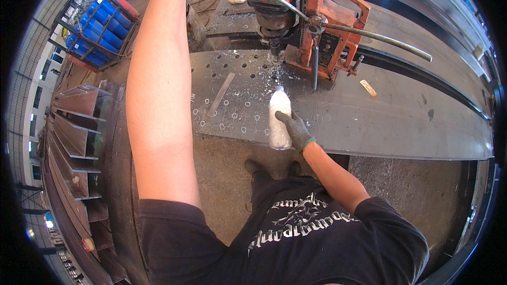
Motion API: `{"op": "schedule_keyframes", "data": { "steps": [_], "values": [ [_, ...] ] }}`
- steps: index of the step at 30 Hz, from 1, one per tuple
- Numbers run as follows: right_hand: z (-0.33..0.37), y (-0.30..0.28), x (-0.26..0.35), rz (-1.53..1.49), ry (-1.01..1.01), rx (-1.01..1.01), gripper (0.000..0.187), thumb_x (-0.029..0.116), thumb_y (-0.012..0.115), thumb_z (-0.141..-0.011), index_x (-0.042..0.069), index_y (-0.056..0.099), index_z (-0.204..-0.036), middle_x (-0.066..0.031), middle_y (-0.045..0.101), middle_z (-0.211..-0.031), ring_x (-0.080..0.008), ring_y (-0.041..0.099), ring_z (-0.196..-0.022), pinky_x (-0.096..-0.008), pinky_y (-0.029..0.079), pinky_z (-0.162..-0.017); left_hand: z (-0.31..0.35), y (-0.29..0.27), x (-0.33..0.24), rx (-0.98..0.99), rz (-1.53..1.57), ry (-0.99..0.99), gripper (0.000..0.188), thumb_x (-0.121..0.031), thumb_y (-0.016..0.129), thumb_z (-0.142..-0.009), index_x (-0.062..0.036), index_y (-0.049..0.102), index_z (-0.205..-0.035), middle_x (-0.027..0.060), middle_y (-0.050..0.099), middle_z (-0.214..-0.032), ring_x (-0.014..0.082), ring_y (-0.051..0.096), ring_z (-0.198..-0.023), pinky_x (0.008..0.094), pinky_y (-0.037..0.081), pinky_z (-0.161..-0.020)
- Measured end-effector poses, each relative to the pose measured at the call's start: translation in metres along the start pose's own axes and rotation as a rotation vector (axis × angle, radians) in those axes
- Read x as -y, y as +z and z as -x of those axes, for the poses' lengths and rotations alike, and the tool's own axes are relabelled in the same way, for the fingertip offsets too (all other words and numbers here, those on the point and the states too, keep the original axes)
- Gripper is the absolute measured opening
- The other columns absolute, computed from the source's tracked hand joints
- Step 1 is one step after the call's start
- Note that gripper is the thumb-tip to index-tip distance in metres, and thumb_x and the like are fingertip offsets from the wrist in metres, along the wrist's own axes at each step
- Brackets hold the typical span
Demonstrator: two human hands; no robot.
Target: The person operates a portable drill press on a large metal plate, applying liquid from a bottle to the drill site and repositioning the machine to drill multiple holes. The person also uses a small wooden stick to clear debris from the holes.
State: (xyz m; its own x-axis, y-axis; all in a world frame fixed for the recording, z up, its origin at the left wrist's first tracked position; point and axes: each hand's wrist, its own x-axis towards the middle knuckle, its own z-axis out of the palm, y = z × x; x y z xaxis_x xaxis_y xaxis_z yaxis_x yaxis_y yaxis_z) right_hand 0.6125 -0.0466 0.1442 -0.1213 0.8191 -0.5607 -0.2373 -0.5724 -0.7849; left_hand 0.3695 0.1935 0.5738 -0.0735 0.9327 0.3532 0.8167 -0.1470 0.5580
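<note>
A brown floor [222, 174] ran along the near edge of the steel plate [401, 121], and windows [37, 95] stood well beyond its left edge.

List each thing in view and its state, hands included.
Right hand: gloved, closed on bottle
Bottle: white contents, narrow end toward drill
Left hand: past top edge, grip unseen
Drill: standing over steel plate; spinning or stopped, can't tell
Steel plate: some holes made, other spots only circled
Metal strip: lying on plate
Blue cylinders: grouped together

Bottle [279, 126] before drill [308, 47], drill on plate [391, 121].
</note>
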Motion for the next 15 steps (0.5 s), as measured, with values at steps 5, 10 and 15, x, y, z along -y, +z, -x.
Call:
{"op": "schedule_keyframes", "data": {
  "steps": [5, 10, 15],
  "values": [
    [-0.005, 0.0, -0.006, 0.005, -0.015, -0.05, 0.058, 0.027, 0.076, -0.097, -0.002, 0.056, -0.142, -0.0119, 0.07, -0.118, -0.0216, 0.072, -0.096, -0.0372, 0.061, -0.08, 0.002, 0.001, -0.002, -0.008, -0.009, 0.012, 0.052, -0.049, 0.061, -0.095, -0.0008, 0.081, -0.1, 0.0171, 0.08, -0.094, 0.0284, 0.079, -0.094, 0.0383, 0.058, -0.088],
    [0.006, 0.004, 0.005, -0.001, 0.015, -0.038, 0.056, 0.027, 0.076, -0.097, -0.002, 0.057, -0.14, -0.0122, 0.07, -0.117, -0.0219, 0.072, -0.095, -0.0375, 0.061, -0.08, -0.003, 0.002, 0.001, -0.042, -0.116, 0.028, 0.053, -0.049, 0.059, -0.094, -0.0016, 0.081, -0.101, 0.0216, 0.079, -0.096, 0.0334, 0.078, -0.097, 0.0416, 0.057, -0.09],
    [0.004, 0.001, 0.001, 0.006, 0.012, -0.028, 0.067, 0.034, 0.078, -0.093, -0.003, 0.056, -0.144, -0.0142, 0.07, -0.125, -0.0236, 0.071, -0.103, -0.0388, 0.06, -0.085, -0.002, 0.002, 0.001, -0.022, -0.061, 0.026, 0.052, -0.048, 0.059, -0.094, -0.0007, 0.081, -0.1, 0.0205, 0.079, -0.094, 0.0318, 0.078, -0.094, 0.0408, 0.058, -0.087]
  ]
}}
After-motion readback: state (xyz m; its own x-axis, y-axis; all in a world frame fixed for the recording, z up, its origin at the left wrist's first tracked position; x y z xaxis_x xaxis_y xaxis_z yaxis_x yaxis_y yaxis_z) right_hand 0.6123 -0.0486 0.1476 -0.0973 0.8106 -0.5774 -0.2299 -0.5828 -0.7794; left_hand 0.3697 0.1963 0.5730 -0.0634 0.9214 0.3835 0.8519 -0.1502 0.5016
